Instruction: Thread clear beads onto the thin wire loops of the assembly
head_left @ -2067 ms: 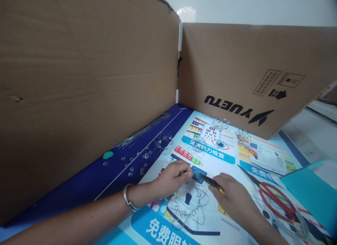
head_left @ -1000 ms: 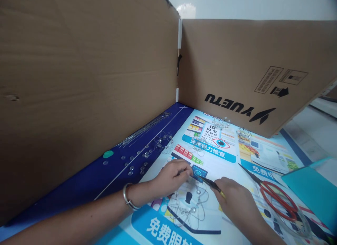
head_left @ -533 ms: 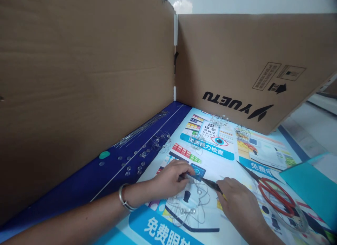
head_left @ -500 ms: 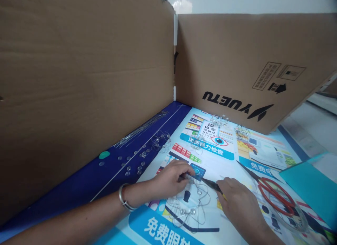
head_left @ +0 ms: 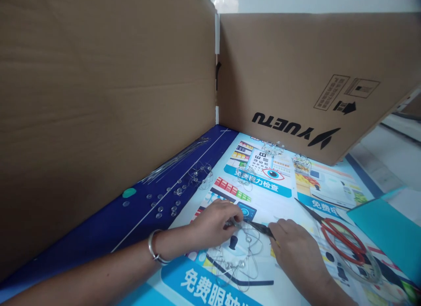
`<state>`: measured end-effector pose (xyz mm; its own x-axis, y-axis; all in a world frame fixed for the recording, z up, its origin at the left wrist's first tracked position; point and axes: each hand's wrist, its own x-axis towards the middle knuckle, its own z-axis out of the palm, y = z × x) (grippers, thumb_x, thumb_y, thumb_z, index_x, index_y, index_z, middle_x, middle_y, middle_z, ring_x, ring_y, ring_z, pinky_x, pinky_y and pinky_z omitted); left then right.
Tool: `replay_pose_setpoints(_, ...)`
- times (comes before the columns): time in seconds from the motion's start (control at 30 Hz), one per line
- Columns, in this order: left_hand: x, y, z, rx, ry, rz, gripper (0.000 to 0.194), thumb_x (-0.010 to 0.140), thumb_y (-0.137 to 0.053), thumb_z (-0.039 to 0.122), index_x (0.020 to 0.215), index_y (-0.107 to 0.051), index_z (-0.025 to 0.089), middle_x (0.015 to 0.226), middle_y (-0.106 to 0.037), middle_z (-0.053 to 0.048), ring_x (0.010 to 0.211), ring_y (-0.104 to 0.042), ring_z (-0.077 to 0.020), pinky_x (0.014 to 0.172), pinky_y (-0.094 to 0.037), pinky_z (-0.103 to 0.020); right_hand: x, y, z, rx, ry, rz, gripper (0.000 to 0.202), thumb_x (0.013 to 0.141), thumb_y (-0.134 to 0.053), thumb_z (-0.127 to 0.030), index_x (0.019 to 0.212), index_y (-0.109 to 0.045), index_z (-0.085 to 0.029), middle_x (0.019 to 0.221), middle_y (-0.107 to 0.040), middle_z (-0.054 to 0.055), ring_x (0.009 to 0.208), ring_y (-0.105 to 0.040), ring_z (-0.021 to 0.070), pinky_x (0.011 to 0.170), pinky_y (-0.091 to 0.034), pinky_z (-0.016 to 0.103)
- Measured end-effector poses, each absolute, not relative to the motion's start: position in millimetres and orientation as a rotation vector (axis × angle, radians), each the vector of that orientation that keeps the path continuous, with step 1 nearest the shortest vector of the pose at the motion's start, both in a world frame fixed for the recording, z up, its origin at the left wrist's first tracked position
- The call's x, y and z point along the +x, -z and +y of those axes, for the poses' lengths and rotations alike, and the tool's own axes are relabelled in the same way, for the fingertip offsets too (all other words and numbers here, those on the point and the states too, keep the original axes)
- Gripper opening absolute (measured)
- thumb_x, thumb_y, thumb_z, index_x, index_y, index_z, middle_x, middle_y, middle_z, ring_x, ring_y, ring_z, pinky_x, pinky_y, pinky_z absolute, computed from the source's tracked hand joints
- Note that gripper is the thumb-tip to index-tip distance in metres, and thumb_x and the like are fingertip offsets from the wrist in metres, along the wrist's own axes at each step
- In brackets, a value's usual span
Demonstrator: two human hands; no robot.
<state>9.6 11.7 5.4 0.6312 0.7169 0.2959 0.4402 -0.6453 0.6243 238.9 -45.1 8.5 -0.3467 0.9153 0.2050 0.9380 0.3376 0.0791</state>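
Observation:
My left hand [head_left: 215,222] is closed in a pinch on the upper edge of a looped wire ring with clear beads [head_left: 241,264]. The ring's lower loops spread over the printed sheet. In my right hand [head_left: 294,249] is a pair of pliers [head_left: 261,228], with dark, narrow jaws and a bit of yellow at the handle. The jaw tips reach the wire beside my left fingertips. Whether they clamp the wire is too small to tell.
Loose clear beads [head_left: 160,209] and a bundle of straight wires [head_left: 179,159] lie on the blue strip at left. More beaded wire pieces [head_left: 245,175] lie farther back. Red-handled scissors [head_left: 344,240] rest at right, near a teal sheet [head_left: 391,231]. Cardboard walls [head_left: 279,69] stand behind and left.
The pliers' tips have moved slightly left and up against the wire at my left fingers. My right hand has shifted a little left and up. The view has shifted slightly.

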Motion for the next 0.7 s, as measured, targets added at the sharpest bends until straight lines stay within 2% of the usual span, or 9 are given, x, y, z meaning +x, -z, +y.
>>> replay_pose_setpoints(0.37,9.6,-11.6,7.6,2.372,-0.635,1.022,0.014,0.071,-0.054,0.010,0.082,-0.053,0.019,0.078,-0.059,0.000,0.074,-0.052,-0.0154,0.068,-0.039,-0.027,238.0,-13.5,-45.0,-1.757,0.405,-2.542,0.013,0.077,-0.055,-0.015,0.088,-0.060,-0.020,0.079,-0.055,0.004,0.075,-0.046,0.0195,0.067,-0.030,0.033)
replay_pose_setpoints(0.57,10.0,-12.5,7.3,2.359,-0.647,1.029,0.013,0.071,-0.055,0.010,0.080,-0.054,0.019,0.078,-0.059,0.000,0.073,-0.052,-0.0149,0.067,-0.039,-0.026,239.3,-19.2,-46.0,-1.693,0.592,-2.563,0.018,0.078,-0.052,-0.011,0.093,-0.060,-0.019,0.080,-0.055,0.005,0.075,-0.045,0.0197,0.065,-0.029,0.034)
replay_pose_setpoints(0.7,10.3,-13.6,7.5,2.335,-0.672,1.017,0.011,0.072,-0.060,0.016,0.081,-0.055,0.019,0.077,-0.060,0.001,0.072,-0.052,-0.0140,0.067,-0.039,-0.026,239.3,-18.0,-45.9,-1.662,0.629,-2.561,0.020,0.078,-0.051,-0.010,0.093,-0.060,-0.019,0.080,-0.055,0.005,0.074,-0.044,0.0197,0.064,-0.029,0.034)
